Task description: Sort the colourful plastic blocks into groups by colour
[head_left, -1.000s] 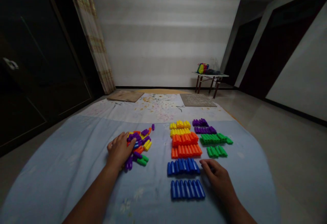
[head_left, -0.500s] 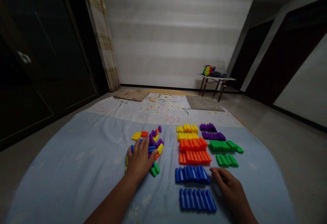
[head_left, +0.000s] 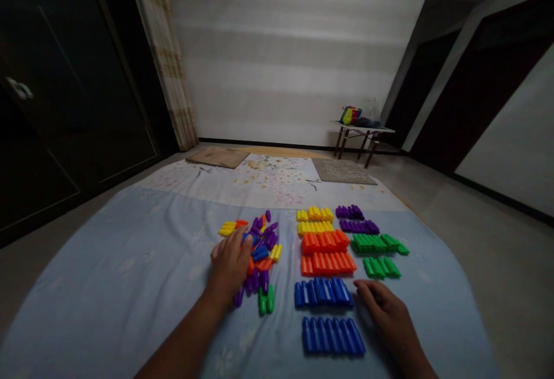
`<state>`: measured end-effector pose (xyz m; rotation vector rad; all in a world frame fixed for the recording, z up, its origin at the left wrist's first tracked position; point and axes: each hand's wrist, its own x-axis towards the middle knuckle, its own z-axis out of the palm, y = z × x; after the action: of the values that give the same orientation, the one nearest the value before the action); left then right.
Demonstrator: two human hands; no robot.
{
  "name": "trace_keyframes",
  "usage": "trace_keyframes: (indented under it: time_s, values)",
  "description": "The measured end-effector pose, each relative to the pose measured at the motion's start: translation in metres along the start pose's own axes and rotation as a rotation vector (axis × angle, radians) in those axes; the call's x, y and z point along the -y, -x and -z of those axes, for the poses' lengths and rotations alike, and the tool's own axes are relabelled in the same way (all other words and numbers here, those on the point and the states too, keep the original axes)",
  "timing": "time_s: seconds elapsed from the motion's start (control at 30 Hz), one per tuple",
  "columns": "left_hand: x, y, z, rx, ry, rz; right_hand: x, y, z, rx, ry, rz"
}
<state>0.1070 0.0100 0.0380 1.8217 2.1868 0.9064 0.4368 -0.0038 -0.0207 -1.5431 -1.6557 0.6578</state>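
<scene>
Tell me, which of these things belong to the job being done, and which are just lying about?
Seemingly part of the job:
- mixed pile of coloured pieces, at the left hand
- blue rows, beside the right hand
- orange rows, yellow rows, purple rows, green rows

Seemingly just lying about:
- brown rectangle
- grey rectangle
- colourful bag on the side table

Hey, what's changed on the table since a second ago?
Your left hand has moved right over the loose pile, which now spreads farther toward the sorted rows; its two green pieces have shifted right and nearer you. I can't tell whether that hand grips anything. The right hand and the sorted rows look unchanged.
</scene>
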Motion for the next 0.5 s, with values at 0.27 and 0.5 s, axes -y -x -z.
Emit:
trace_keyframes:
  time_s: [0.27,0.5]
  values:
    - [0.036,-0.020,0.008,0.029,-0.006,0.145,0.005,0.000,0.000,0.003,-0.051,0.064]
    - [0.021,-0.012,-0.004,0.040,-0.087,0.020,0.007,0.000,0.000,-0.027,-0.027,0.078]
